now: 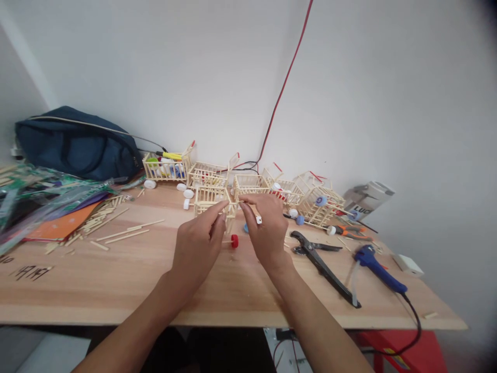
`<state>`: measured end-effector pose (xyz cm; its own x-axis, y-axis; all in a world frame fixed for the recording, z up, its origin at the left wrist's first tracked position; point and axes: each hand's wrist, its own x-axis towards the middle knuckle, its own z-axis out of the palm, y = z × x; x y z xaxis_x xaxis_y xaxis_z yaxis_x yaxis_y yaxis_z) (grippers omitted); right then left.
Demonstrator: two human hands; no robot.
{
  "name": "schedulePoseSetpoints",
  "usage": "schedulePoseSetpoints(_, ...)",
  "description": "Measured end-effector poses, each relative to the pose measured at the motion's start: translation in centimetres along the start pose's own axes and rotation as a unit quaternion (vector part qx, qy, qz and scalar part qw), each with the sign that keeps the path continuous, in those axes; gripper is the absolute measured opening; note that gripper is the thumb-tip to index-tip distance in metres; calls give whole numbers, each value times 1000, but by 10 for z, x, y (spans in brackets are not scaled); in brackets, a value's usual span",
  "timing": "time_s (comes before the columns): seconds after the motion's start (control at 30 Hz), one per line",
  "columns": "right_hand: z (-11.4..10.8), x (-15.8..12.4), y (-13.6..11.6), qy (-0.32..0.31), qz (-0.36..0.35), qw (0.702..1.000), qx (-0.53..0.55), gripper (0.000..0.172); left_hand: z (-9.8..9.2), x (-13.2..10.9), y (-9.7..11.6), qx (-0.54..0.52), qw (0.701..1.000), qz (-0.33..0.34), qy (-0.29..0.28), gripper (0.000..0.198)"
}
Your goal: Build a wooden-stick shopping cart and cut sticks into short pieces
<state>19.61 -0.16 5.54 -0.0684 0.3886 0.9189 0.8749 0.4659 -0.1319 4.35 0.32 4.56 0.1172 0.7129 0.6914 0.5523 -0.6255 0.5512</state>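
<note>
My left hand and my right hand meet over the middle of a wooden table. Both pinch a thin wooden stick between thumb and forefinger, just in front of a small stick-built cart. A red cap wheel on a stick axle sits under the hands, close to my left fingers. A small white piece shows at my right hand's fingers.
Several stick carts with cap wheels line the wall. Black pliers, orange-handled pliers and a blue glue gun lie to the right. Loose sticks, coloured paper and a dark blue bag are at left.
</note>
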Motion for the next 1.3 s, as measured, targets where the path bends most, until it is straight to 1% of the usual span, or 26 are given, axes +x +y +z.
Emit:
schedulePoseSetpoints(0.2, 0, -3, 1, 8, -1, 1000, 1, 9, 0, 0, 1, 0, 1000, 2, -1, 30)
schedulePoseSetpoints(0.4, 1, -6, 2, 12, 30, 999, 22, 10, 0, -1, 1, 3, 1000, 4, -1, 30)
schedulePoseSetpoints(0.53, 1, -8, 4, 18, 40, 999, 15, 7, 1, -2, 0, -9, 1000, 6, -3, 30)
schedulePoseSetpoints(0.63, 1, -10, 4, 19, 45, 999, 8, 9, 3, -3, -2, -20, 1000, 12, -2, 30)
schedulePoseSetpoints(0.8, 1, -11, 3, 25, 34, 999, 2, 9, 4, -3, -1, -23, 1000, 10, 5, 30)
schedulePoseSetpoints(1.0, 1, -11, 4, 26, 14, 999, -11, 6, 4, -3, -1, -23, 1000, 10, -3, 30)
schedulePoseSetpoints(1.3, 1, -11, 4, 26, 9, 1000, -13, 7, 4, -3, -2, -29, 999, 16, 1, 30)
